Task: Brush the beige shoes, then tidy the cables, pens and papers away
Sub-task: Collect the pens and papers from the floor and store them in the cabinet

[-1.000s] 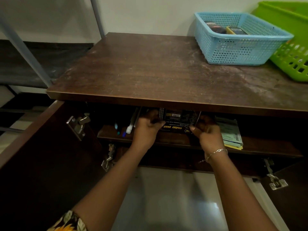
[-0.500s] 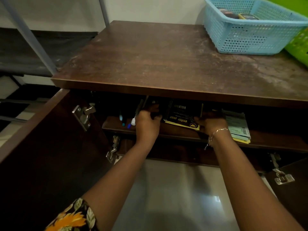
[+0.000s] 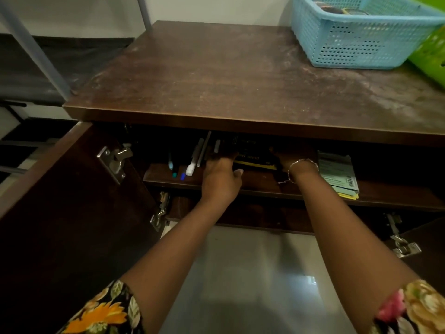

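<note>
Black-and-yellow notepad (image 3: 255, 160) on the upper shelf (image 3: 265, 186) of an open dark wooden cabinet, both hands on it.

Left hand (image 3: 220, 171) is at the pad's left edge, thumb out along the front edge and fingers lost in shadow, so its hold cannot be told. Right hand (image 3: 292, 157) is at the pad's right edge, mostly hidden under the worktop lip, grip unclear, with a thin silver bracelet (image 3: 302, 162) on the wrist. A row of pens (image 3: 191, 165) lies on the shelf just left of the left hand. A stack of pale green and yellow papers (image 3: 337, 173) lies right of the right wrist. The dusty brown worktop (image 3: 240, 80) above carries a perforated blue plastic basket (image 3: 356, 44), with a green plastic basket (image 3: 431, 56) beside it. The left cabinet door (image 3: 60, 213) stands open.
</note>
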Demonstrator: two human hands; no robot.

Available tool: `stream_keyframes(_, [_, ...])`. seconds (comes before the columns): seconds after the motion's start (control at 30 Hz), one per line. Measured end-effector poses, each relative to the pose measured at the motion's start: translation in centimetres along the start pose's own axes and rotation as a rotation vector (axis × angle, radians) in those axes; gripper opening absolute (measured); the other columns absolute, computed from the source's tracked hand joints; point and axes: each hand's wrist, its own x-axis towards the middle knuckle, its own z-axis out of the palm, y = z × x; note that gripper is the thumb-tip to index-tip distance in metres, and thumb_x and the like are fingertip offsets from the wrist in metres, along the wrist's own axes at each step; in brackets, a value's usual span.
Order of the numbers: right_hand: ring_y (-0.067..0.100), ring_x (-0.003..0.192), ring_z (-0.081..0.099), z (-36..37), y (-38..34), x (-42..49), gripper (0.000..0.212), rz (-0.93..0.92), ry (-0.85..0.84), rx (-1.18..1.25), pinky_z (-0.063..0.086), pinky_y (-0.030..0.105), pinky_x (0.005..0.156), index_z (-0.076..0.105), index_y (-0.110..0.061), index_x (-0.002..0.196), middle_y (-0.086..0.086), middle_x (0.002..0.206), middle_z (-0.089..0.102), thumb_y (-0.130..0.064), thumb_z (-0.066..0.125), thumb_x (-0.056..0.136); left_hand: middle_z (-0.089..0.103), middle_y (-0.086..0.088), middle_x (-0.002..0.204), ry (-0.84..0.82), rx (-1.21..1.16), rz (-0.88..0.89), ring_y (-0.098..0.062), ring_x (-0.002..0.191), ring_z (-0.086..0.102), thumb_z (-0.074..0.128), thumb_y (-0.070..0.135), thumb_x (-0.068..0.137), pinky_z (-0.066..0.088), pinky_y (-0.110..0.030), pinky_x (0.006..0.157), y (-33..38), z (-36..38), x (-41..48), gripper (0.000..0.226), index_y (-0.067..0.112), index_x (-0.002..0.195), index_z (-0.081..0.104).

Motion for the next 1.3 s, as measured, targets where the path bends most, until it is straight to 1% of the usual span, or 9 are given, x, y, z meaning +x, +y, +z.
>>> stream_keyframes(0.13, [0.036,0.123,0.046,-3.4,3.1,0.5,0.038,-0.062,0.125,-0.008,0.046,0.018,0.089,0.048,-0.002,0.13,0.015,0.133,0.05,-0.022,0.044,0.097,0.052,-0.01,0.126,0.018,-0.002,0.109,-0.024,0.124,0.04,0.051,0.021,0.095,0.037,-0.028,0.094,2.0,0.6,-1.4,0.038,0.014,0.132,0.048])
stream_keyframes(0.3, [0.043,0.112,0.051,-8.2,7.0,-0.3,0.036,0.057,0.384,0.012,0.043,0.043,0.093,0.054,0.0,0.119,0.026,0.122,0.055,-0.022,0.054,0.091,0.057,-0.004,0.105,-0.251,-0.365,0.004,-0.015,0.096,0.055,0.053,0.017,0.094,0.043,-0.009,0.069,5.8,2.9,-1.4,0.037,0.013,0.13,0.049])
stream_keyframes(0.43, [0.041,0.111,0.053,-7.2,7.3,-0.8,0.039,0.074,0.243,-0.127,0.046,0.043,0.092,0.057,0.004,0.114,0.025,0.118,0.057,-0.022,0.063,0.085,0.053,-0.008,0.128,-0.39,-0.595,-0.222,-0.024,0.116,0.052,0.051,0.014,0.094,0.046,-0.034,0.098,8.1,4.7,-0.2,0.036,0.01,0.13,0.048])
stream_keyframes(0.6, [0.036,0.117,0.051,-7.1,6.4,-0.6,0.055,0.047,0.182,-0.223,0.045,0.039,0.093,0.051,-0.002,0.125,0.019,0.127,0.054,-0.033,0.066,0.083,0.049,-0.007,0.095,-0.447,-0.557,-0.456,-0.019,0.09,0.052,0.046,0.015,0.096,0.043,-0.027,0.074,10.5,5.2,1.6,0.02,0.006,0.113,0.053])
stream_keyframes(0.67, [0.035,0.118,0.05,-7.4,6.4,-0.5,0.055,0.041,0.169,-0.193,0.045,0.04,0.095,0.05,-0.002,0.126,0.018,0.128,0.053,-0.03,0.068,0.082,0.049,-0.006,0.089,-0.49,-0.485,-0.423,-0.018,0.087,0.051,0.05,0.016,0.095,0.045,-0.026,0.074,11.0,5.6,1.8,0.03,0.002,0.122,0.05])
stream_keyframes(0.8, [0.034,0.115,0.053,-8.0,6.8,-0.7,0.051,0.054,0.121,0.037,0.045,0.043,0.098,0.055,0.002,0.118,0.019,0.122,0.057,-0.017,0.075,0.075,0.05,-0.013,0.129,-0.425,-0.391,-0.319,-0.029,0.119,0.048,0.065,0.015,0.086,0.046,-0.035,0.096,11.0,6.8,1.7,0.051,0.005,0.131,0.044])
stream_keyframes(1.0, [0.02,0.099,0.054,-8.1,7.2,-2.7,0.042,-0.163,0.142,0.626,0.047,0.028,0.077,0.054,0.002,0.115,0.005,0.103,0.056,0.009,0.065,0.076,0.051,-0.011,0.13,-0.289,-0.479,-0.121,-0.029,0.117,0.051,0.063,0.011,0.087,0.048,-0.034,0.088,10.8,6.6,1.3,0.052,0.011,0.135,0.042])
stream_keyframes(1.13, [0.022,0.104,0.055,-6.8,6.9,-2.2,0.036,-0.263,0.168,0.533,0.047,0.039,0.093,0.052,0.003,0.118,0.008,0.108,0.057,0.004,0.06,0.083,0.051,-0.012,0.128,-0.224,-0.254,0.016,-0.027,0.112,0.054,0.053,0.014,0.093,0.045,-0.027,0.076,10.3,6.1,1.6,0.043,0.01,0.134,0.041])
stream_keyframes(1.3, [0.025,0.113,0.054,-5.8,7.9,-1.3,0.036,-0.208,0.172,0.502,0.046,0.038,0.095,0.051,0.002,0.12,0.013,0.119,0.058,0.001,0.059,0.085,0.051,-0.011,0.129,-0.221,-0.17,0.101,-0.027,0.117,0.051,0.054,0.017,0.092,0.045,-0.032,0.089,8.7,6.0,0.9,0.044,0.011,0.134,0.04])
